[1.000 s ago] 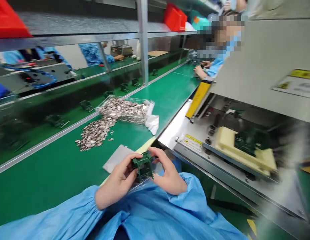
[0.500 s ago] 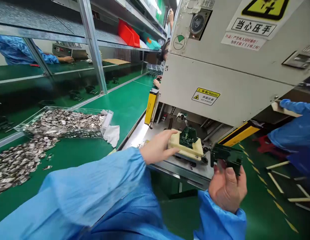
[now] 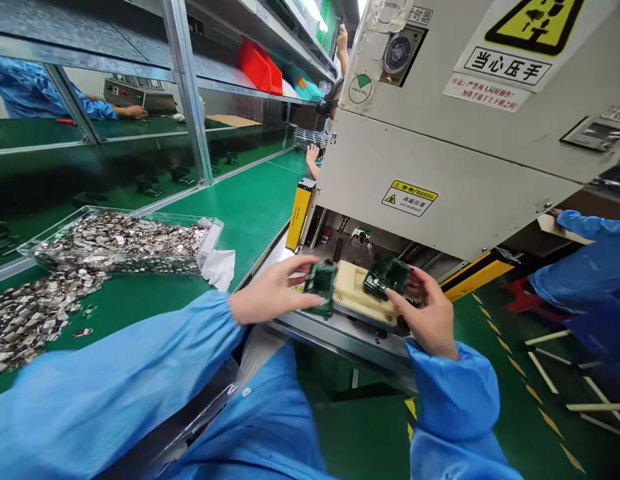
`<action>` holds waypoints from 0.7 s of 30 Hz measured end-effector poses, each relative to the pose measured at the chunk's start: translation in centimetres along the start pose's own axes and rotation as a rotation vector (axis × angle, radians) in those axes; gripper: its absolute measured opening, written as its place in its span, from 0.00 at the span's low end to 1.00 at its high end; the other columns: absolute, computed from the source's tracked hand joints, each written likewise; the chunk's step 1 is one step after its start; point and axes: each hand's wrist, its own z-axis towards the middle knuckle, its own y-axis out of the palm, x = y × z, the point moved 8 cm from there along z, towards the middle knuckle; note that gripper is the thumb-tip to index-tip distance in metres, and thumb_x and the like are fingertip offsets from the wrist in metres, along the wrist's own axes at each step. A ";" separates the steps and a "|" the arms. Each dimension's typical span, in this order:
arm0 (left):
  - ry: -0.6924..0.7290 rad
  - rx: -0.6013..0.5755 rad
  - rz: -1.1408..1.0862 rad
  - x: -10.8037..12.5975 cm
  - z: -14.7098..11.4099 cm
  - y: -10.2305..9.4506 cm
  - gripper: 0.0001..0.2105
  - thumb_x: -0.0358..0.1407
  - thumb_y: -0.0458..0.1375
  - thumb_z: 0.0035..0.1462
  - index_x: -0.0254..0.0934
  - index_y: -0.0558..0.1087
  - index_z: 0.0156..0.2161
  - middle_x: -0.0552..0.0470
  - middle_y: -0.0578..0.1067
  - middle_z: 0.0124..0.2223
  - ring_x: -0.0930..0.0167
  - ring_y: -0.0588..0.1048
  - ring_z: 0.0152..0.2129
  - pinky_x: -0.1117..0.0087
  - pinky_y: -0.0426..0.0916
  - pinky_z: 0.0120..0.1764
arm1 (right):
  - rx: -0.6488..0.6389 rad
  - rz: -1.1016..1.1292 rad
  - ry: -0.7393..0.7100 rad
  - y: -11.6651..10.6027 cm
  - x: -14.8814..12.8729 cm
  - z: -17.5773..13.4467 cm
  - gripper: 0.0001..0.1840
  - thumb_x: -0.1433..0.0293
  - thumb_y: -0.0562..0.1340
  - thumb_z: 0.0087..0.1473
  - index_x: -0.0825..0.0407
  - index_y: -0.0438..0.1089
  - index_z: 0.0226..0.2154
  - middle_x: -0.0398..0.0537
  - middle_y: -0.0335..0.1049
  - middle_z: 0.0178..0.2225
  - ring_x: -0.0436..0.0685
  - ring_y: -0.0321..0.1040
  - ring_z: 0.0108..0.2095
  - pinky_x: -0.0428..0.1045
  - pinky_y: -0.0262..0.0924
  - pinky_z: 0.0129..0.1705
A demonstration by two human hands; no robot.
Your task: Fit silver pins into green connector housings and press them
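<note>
My left hand (image 3: 275, 290) grips a dark green plastic part (image 3: 321, 288) between thumb and fingers, just left of a cream-coloured fixture block (image 3: 349, 285). In my right hand (image 3: 430, 310) is a second dark green plastic part (image 3: 387, 277), pinched at its right side over the block's right half. Whether this second part touches the block I cannot tell. The block sits at the front of a grey press machine (image 3: 385, 153), below its housing.
Left on the green bench, a clear tray (image 3: 210, 243) holds many small metal pieces, with more heaped beside it (image 3: 35, 320). A white cloth (image 3: 219, 269) lies by the tray. Yellow guards (image 3: 301, 217) flank the machine opening. Co-workers' hands (image 3: 313, 160) and sleeves show beyond.
My left hand has moved left from the block and now holds a green part. My right hand has brought its green part leftward over the block.
</note>
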 end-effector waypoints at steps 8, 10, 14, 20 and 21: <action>-0.311 0.001 0.034 -7.7 -9.3 -5.8 0.26 0.36 0.69 0.45 0.40 0.70 0.51 0.42 0.67 0.58 0.59 0.68 0.57 0.51 0.59 0.61 | -0.275 -0.144 0.021 2.9 0.3 1.5 0.36 0.49 0.67 0.45 0.53 0.70 0.51 0.55 0.72 0.48 0.67 0.68 0.50 0.63 0.61 0.53; -0.308 -0.012 0.044 -8.8 -9.0 -5.6 0.27 0.37 0.69 0.44 0.41 0.70 0.51 0.41 0.57 0.66 0.58 0.61 0.62 0.53 0.57 0.62 | -0.198 -0.213 -0.003 1.8 0.7 0.0 0.35 0.46 0.64 0.47 0.52 0.71 0.50 0.56 0.70 0.51 0.67 0.64 0.54 0.64 0.57 0.57; -0.309 -0.113 0.114 -10.1 -7.3 -4.5 0.30 0.40 0.70 0.42 0.42 0.71 0.53 0.40 0.50 0.69 0.55 0.53 0.65 0.51 0.56 0.62 | 0.180 -0.350 0.197 -4.4 4.7 -5.6 0.36 0.44 0.58 0.51 0.53 0.70 0.51 0.57 0.68 0.52 0.68 0.64 0.53 0.65 0.58 0.55; -0.196 -0.225 0.209 -9.4 -5.4 -3.8 0.30 0.39 0.70 0.40 0.41 0.72 0.52 0.41 0.64 0.63 0.54 0.62 0.61 0.50 0.60 0.59 | 0.229 -0.323 0.636 -9.7 13.4 -15.0 0.40 0.40 0.58 0.46 0.57 0.71 0.46 0.62 0.74 0.39 0.73 0.73 0.40 0.64 0.69 0.39; -0.164 -0.226 0.237 -9.1 -5.2 -3.9 0.30 0.39 0.71 0.39 0.40 0.73 0.51 0.42 0.67 0.60 0.55 0.65 0.59 0.52 0.61 0.58 | 0.230 -0.355 0.592 -9.7 13.5 -15.4 0.39 0.40 0.56 0.49 0.56 0.70 0.47 0.63 0.74 0.37 0.73 0.74 0.37 0.63 0.70 0.34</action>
